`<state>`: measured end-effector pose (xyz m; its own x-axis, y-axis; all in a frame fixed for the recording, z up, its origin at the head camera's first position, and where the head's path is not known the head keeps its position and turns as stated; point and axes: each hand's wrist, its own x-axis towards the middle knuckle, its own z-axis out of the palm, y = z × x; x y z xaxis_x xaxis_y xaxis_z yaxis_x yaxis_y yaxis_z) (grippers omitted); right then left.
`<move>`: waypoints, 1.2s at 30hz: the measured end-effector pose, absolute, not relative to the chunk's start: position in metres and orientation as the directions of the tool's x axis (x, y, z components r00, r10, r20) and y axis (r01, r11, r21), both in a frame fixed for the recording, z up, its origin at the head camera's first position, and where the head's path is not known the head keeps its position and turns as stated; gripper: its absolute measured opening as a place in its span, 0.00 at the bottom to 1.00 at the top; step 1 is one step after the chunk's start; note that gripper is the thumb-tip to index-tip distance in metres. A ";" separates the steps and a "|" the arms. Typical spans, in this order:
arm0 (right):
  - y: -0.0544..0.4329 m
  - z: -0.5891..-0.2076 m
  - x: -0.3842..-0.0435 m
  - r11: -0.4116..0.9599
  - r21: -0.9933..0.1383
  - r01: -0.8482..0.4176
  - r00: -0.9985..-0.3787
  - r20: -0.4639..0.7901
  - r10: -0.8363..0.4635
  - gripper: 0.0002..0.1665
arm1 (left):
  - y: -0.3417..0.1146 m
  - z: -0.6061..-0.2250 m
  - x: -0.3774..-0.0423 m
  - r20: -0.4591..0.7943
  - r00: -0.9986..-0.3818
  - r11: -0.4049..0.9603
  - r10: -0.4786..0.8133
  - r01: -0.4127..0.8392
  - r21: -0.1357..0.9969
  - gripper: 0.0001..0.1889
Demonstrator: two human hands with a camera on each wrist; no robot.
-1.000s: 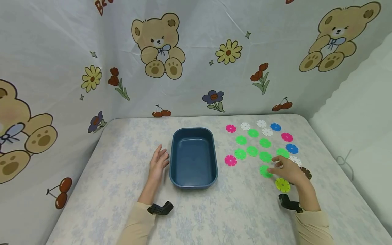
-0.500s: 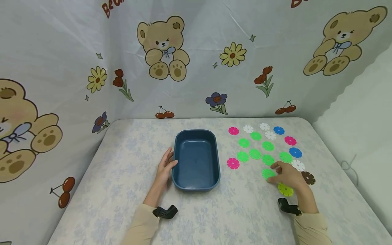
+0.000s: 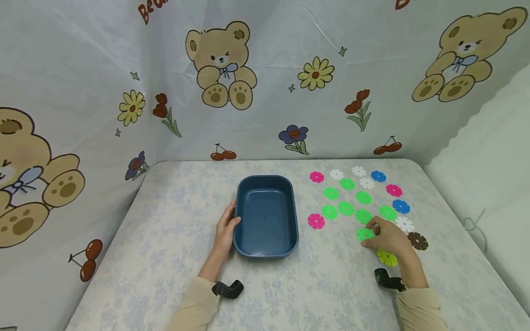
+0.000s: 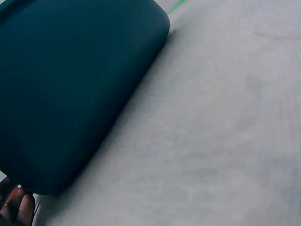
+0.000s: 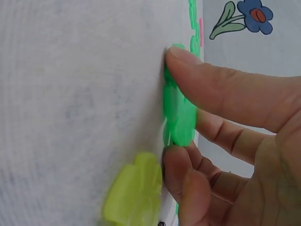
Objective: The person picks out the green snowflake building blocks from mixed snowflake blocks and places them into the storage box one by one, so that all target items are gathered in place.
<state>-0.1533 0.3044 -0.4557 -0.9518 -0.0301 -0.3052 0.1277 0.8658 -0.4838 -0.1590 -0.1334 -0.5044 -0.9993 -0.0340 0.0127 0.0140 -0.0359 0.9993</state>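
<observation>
A dark blue plastic bin point(image 3: 265, 216) stands on the table. My left hand point(image 3: 225, 230) holds its left side, thumb on the rim and fingers along the outer wall. In the left wrist view the bin's wall point(image 4: 75, 89) fills the upper left, with a few fingertips at the bottom corner. My right hand point(image 3: 387, 236) pinches a bright green notched disc point(image 3: 365, 234) by opposite edges, the disc still low at the tabletop. The right wrist view shows this green disc point(image 5: 181, 108) between thumb and fingers, with a yellow-green notched disc point(image 5: 136, 188) beside it.
Several more notched discs lie flat on the right: green point(image 3: 346, 208), pink point(image 3: 316, 221), white point(image 3: 404, 224), blue point(image 3: 401, 206) and one brown disc point(image 3: 417, 241). A bear-print curtain point(image 3: 265, 92) hangs behind the table point(image 3: 314, 294). A pale cord point(image 3: 475, 225) lies beyond its right edge.
My left hand has moved right onto the bin's side. My right thumb and finger have closed on the green disc's edges. The head view has shifted slightly.
</observation>
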 end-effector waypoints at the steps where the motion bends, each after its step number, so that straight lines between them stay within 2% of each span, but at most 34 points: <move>1: 0.304 -0.455 -0.153 0.865 -0.484 0.131 -0.953 -0.303 -0.025 0.30 | -0.133 -0.505 -0.159 0.018 -0.999 -0.034 -0.036 0.019 0.999 0.30; 8: 0.307 -0.457 -0.152 0.811 -0.559 0.173 -0.950 -0.312 -0.011 0.18 | -0.132 -0.508 -0.161 0.036 -0.998 -0.024 -0.046 0.037 0.999 0.29; 12: 0.309 -0.456 -0.152 0.750 -0.621 0.228 -0.942 -0.337 0.008 0.15 | -0.132 -0.509 -0.161 0.044 -0.998 -0.023 -0.048 0.045 0.999 0.29; 18: 0.307 -0.456 -0.151 0.654 -0.714 0.250 -0.945 -0.328 0.003 0.17 | -0.131 -0.508 -0.161 0.036 -0.998 -0.023 -0.057 0.038 0.999 0.29; 24: 0.288 -0.447 -0.158 0.583 -0.791 0.186 -0.969 -0.246 -0.025 0.19 | -0.133 -0.506 -0.159 0.032 -0.998 -0.030 -0.045 0.034 0.999 0.29; 36: 0.215 -0.413 -0.206 0.387 -0.918 0.088 -0.980 -0.149 -0.132 0.21 | -0.132 -0.506 -0.158 0.045 -0.998 -0.001 -0.048 0.045 0.999 0.29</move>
<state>-0.2064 0.2152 -0.4131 -0.9800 -0.1316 -0.1494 0.0880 0.3866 -0.9180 -0.1582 -0.1319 -0.5060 -0.9978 -0.0481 0.0450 0.0451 -0.0010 0.9990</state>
